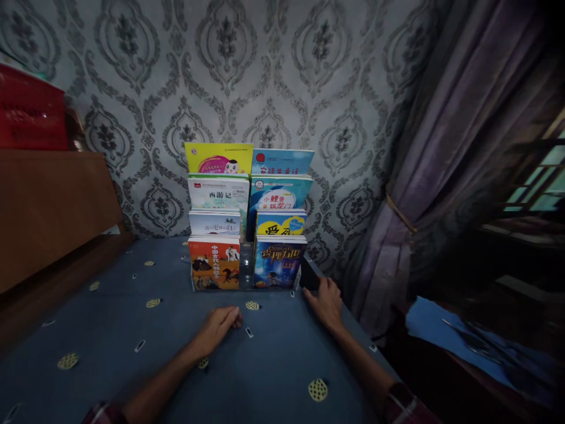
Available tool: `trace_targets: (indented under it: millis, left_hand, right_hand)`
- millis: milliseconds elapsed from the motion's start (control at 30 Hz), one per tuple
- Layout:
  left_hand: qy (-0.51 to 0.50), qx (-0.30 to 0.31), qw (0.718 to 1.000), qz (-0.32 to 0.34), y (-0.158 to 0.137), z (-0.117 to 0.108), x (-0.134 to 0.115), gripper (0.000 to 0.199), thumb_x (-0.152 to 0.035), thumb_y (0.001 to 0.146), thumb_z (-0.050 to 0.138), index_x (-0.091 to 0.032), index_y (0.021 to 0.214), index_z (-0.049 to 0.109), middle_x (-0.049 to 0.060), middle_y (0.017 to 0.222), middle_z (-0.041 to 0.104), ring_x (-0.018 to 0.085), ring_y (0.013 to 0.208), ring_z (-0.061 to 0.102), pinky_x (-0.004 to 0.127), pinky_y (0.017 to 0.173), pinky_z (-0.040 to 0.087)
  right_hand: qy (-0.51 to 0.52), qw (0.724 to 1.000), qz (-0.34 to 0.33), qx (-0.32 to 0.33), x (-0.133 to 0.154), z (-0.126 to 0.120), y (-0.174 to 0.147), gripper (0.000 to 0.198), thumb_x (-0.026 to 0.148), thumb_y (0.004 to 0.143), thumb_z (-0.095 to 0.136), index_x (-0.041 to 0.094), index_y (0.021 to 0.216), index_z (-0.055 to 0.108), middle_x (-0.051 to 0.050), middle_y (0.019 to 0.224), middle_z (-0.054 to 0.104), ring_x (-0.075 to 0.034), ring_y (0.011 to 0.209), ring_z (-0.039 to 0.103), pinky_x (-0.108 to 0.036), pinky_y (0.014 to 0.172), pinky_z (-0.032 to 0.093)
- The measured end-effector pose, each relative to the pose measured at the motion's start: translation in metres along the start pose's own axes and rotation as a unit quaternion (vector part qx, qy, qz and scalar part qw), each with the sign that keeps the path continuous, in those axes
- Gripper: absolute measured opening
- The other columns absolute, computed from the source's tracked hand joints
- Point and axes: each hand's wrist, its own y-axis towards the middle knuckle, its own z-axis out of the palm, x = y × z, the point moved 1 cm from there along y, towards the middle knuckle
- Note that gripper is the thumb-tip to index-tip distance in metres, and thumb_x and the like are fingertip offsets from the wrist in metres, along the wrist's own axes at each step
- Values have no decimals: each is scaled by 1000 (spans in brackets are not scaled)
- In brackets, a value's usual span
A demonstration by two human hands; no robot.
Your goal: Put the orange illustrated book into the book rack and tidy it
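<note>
A clear display rack stands against the wall, with books in two columns of stepped rows. At its front are an orange book and a dark blue book. Higher up, a yellow book and a light blue book form the back row. My left hand rests on the blue cloth in front of the rack, fingers curled together with nothing visible in them. To the right of the rack, my right hand is closed at a dark flat object, partly hidden by the fingers and rack.
A patterned blue cloth covers the surface. On the left stands a brown wooden box with a red bag on it. A purple curtain hangs at right, beside scissors on blue material.
</note>
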Motion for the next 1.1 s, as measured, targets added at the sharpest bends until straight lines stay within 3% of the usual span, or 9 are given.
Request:
trace_targets:
  millis: [67, 300, 433, 600, 1100]
  left_hand:
    - [-3, 0, 1000, -1, 1, 1, 1, 67, -70, 95, 30, -16, 84, 68, 7, 78, 71, 20, 77, 66, 30, 77, 49]
    - [-4, 1, 1000, 11, 1, 1, 2, 67, -69, 97, 29, -16, 84, 68, 7, 78, 71, 19, 77, 66, 30, 77, 49]
    - [5, 9, 1000, 16, 1, 0, -1, 66, -69, 97, 28, -17, 83, 67, 6, 79, 71, 19, 78, 65, 29, 78, 49]
    - [10, 9, 1000, 12, 1, 1, 1, 69, -71, 96, 26, -17, 84, 67, 5, 78, 71, 19, 78, 65, 29, 77, 49]
    - [7, 2, 1000, 22, 1, 1, 2, 69, -72, 96, 26, -18, 83, 67, 5, 78, 73, 19, 77, 65, 29, 77, 48]
  right_hand:
    - [-43, 998, -4, 37, 6, 1, 5, 70, 44, 89, 57, 10, 148, 43, -25, 151, 43, -39, 139, 46, -47, 108, 41]
    - [-106, 991, -3, 86, 22, -3, 20, 65, 45, 94, 53, 9, 147, 42, -21, 138, 61, -35, 130, 55, -43, 104, 42]
    - [-141, 987, -6, 81, 29, -9, 26, 68, 52, 95, 52, 8, 146, 44, -22, 133, 64, -39, 126, 56, -45, 99, 44]
    - [-168, 982, -17, 88, 33, -14, 27, 62, 49, 96, 51, 9, 144, 47, -25, 127, 66, -39, 122, 59, -46, 94, 45]
    - [-144, 987, -26, 59, 23, -5, 25, 61, 50, 95, 50, 9, 141, 50, -24, 128, 66, -38, 122, 60, -47, 95, 46]
